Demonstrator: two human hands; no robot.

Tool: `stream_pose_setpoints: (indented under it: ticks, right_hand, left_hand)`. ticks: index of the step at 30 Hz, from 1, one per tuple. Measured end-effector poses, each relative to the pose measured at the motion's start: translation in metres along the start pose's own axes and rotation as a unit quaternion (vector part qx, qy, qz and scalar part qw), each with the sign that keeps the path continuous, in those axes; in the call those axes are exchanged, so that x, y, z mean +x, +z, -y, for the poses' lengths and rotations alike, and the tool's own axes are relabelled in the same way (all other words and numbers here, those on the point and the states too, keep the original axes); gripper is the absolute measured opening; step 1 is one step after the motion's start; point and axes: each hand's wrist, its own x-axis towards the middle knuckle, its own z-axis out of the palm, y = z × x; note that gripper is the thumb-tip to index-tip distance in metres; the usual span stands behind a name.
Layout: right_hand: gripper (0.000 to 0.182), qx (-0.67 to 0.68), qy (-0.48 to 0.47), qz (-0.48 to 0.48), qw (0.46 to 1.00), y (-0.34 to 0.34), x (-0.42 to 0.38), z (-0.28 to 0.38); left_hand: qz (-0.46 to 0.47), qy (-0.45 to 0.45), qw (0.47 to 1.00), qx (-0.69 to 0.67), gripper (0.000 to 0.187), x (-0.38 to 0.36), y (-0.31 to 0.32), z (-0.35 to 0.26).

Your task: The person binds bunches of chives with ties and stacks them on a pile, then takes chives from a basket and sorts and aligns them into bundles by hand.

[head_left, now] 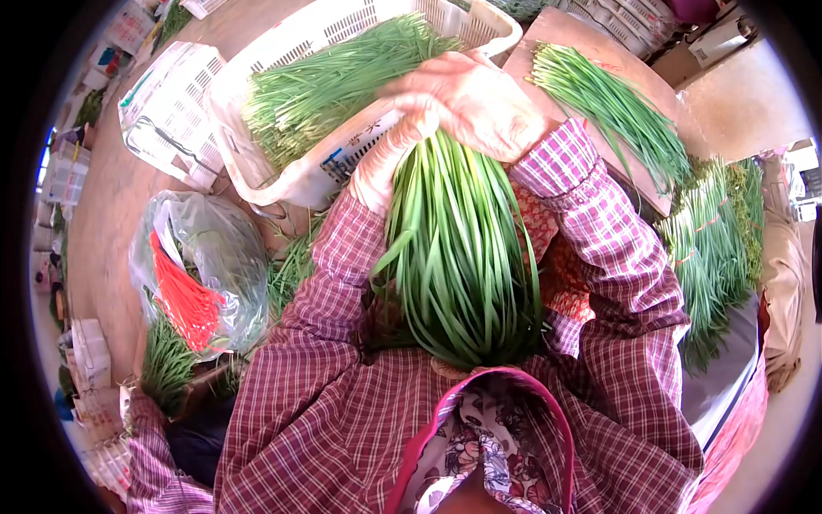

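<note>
A thick bunch of long green leafy stalks (462, 248) hangs in front of my body, its pale ends up and its leaves fanning down. Around its top left side my left hand (394, 158) is closed. My right hand (479, 98) lies across the top ends, fingers pointing left and smeared by motion or glare; whether they grip is hard to make out. Just beyond the hands a white plastic basket (244, 163) holds more green stalks (334, 77). Another bunch (608, 111) lies on a board (531, 43) at the upper right.
Several tied green bundles (706, 248) stand at the right. On the left sits a clear plastic bag (244, 257) with red strips (184, 295) on it. A white crate (171, 116) is behind it. Part of another person's sleeve (154, 445) shows at lower left.
</note>
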Motion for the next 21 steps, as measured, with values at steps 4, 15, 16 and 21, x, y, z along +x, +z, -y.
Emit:
stream_pose_setpoints:
  ticks: [4, 15, 16, 21]
  right_hand:
    - [0.025, 0.197, 0.124, -0.128, 0.964, -0.021, 0.006, 0.008]
    - [0.025, -0.006, 0.057, 0.025, 0.998, -0.04, 0.003, 0.034]
    - [0.025, -0.003, 0.049, 0.012, 0.999, -0.038, 0.002, 0.033]
    - [0.025, -0.01, 0.049, -0.006, 0.999, -0.04, 0.002, 0.037]
  left_hand:
    - [0.022, -0.046, 0.998, -0.03, 0.073, 0.001, 0.02, -0.009]
    - [0.083, -0.071, 0.983, -0.149, 0.078, 0.009, 0.021, -0.011]
    - [0.074, -0.066, 0.987, -0.127, 0.076, 0.009, 0.022, -0.012]
    - [0.046, -0.039, 0.996, -0.059, 0.065, 0.016, 0.026, -0.014]
